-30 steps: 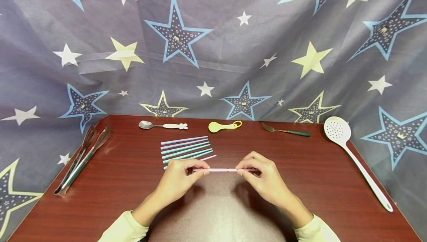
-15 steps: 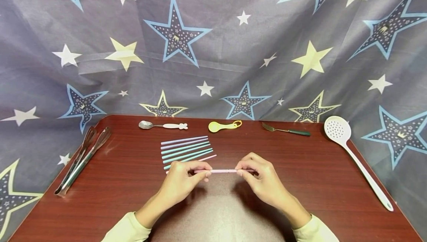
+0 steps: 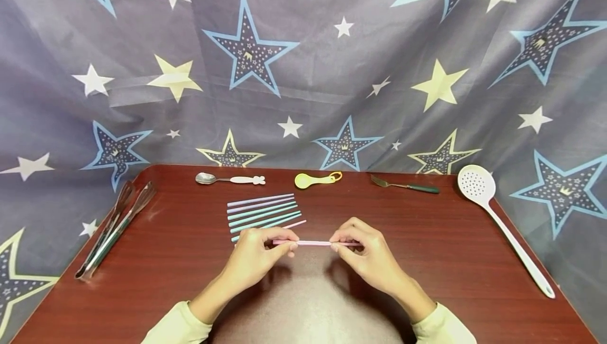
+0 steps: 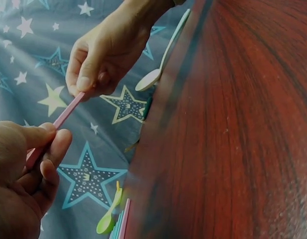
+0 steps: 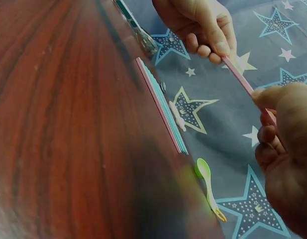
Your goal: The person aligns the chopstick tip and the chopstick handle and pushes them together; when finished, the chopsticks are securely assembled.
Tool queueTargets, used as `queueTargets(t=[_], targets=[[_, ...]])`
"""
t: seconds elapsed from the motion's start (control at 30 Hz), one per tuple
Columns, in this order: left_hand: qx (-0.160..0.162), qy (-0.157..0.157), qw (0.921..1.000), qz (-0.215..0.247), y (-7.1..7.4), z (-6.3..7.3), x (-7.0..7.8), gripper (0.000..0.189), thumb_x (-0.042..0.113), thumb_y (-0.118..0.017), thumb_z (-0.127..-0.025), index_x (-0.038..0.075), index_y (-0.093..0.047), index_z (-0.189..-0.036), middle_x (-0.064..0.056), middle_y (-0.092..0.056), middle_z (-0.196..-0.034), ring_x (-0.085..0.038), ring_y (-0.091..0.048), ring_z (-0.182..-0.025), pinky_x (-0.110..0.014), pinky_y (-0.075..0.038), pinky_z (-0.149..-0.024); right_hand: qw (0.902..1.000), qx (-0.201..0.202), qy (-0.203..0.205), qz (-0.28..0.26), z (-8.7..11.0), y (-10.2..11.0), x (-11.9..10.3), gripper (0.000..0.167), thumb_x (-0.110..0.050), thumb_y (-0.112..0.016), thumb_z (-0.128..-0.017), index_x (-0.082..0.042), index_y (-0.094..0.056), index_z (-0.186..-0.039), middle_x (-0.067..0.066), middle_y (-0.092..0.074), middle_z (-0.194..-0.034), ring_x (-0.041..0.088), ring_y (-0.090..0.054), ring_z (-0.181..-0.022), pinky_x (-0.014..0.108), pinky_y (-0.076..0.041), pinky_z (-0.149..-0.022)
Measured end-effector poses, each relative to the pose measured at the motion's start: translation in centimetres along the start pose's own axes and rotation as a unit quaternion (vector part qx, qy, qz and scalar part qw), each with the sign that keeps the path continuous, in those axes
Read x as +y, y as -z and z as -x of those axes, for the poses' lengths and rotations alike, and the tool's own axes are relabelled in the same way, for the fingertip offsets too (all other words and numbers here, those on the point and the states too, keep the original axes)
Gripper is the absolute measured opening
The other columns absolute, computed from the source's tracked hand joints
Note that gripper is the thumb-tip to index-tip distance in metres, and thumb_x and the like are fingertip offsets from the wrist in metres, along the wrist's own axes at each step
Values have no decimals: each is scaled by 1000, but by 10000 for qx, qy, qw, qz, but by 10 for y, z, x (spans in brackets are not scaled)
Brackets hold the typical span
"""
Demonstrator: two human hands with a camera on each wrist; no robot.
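Note:
Between both hands a pink chopstick [image 3: 314, 243] is held level above the table. My left hand [image 3: 256, 257] pinches it near its left end between thumb and fingers. On the right part, the thumb and fingers of my right hand [image 3: 369, 252] pinch it too, and its thin end shows beyond them. The wrist views show the same chopstick [image 4: 68, 111] running from one hand to the other. Just behind my left hand lies another pink chopstick [image 3: 296, 224], partly hidden by it. Teal chopsticks [image 3: 263, 216] and purple chopsticks [image 3: 261, 200] lie in a row behind that.
Along the back of the table [image 3: 166, 249] lie a spoon [image 3: 242, 179], a yellow measuring spoon [image 3: 315, 180] and a green-handled fork [image 3: 408, 186]. Metal tongs [image 3: 114, 233] are at the left edge, a white slotted ladle [image 3: 502, 223] at the right. A star-patterned cloth [image 3: 303, 70] hangs behind.
My right hand has shifted slightly left, so the stretch of chopstick showing between the hands is shorter. The left hand is nearly still. Objects on the table stay put.

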State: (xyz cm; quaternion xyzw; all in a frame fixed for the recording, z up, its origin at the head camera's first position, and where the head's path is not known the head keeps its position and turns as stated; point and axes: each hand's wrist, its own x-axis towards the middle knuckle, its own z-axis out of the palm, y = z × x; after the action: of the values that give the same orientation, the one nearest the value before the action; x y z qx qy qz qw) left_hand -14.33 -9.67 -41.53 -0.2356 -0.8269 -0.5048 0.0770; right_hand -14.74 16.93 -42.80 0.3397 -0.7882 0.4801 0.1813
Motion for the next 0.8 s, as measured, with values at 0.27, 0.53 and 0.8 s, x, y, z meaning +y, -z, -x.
queueTargets(t=[0.27, 0.53, 0.8], targets=[[333, 355, 9987, -135, 18, 4, -3, 10, 11, -79, -90, 21, -80, -93, 6, -78, -77, -11, -75, -67, -19, -53, -57, 9985, 19, -401, -365, -2, 11, 10, 18, 0, -78, -89, -13, -78, -101, 4, -71, -91, 6, -53, -71, 20, -43, -59], [559, 429, 9971, -301, 34, 17, -7, 9, 18, -82, -89, 26, -80, -93, 6, -79, -79, -5, -71, -62, -21, -52, -56, 9924, 172, -943, -774, -12, 7, 14, 13, -8, -78, -92, -14, -81, -102, -1, -74, -95, 10, -63, -82, 24, -48, -66], [575, 711, 9956, -205, 44, 27, -10, 10, 18, -82, -89, 26, -80, -95, 11, -79, -82, -17, -75, -64, -21, -54, -57, 9913, 268, -780, -1022, -18, -5, 19, 11, -3, -77, -90, -6, -80, -100, 8, -74, -93, 10, -67, -86, 21, -51, -71]])
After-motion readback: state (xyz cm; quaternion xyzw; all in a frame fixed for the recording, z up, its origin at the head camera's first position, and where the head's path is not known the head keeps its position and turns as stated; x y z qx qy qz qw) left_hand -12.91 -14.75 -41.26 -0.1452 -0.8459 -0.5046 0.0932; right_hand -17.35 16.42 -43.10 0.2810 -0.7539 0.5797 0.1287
